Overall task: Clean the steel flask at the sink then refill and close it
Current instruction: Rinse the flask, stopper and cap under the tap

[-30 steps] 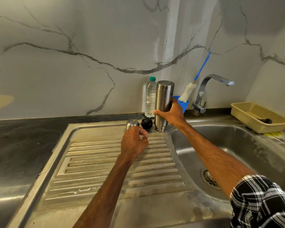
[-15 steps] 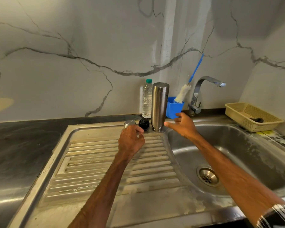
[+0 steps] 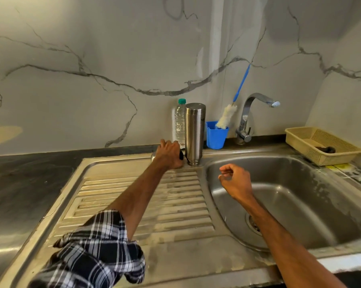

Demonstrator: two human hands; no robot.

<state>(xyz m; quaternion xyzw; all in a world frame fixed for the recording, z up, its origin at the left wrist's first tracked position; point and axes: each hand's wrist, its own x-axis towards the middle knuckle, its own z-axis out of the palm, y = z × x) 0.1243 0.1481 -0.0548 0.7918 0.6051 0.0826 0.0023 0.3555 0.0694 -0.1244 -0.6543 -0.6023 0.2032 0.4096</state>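
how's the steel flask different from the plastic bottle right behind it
The steel flask is opaque brushed metal; the plastic bottle is clear. The flask is wider and nearer, hiding part of the bottle. The bottle wears a green cap; the flask stands uncapped, narrow end down. Both stand upright, side by side.

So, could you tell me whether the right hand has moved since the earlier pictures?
Yes. The right hand has let go of the steel flask and drawn back toward the person, now hanging over the sink basin.
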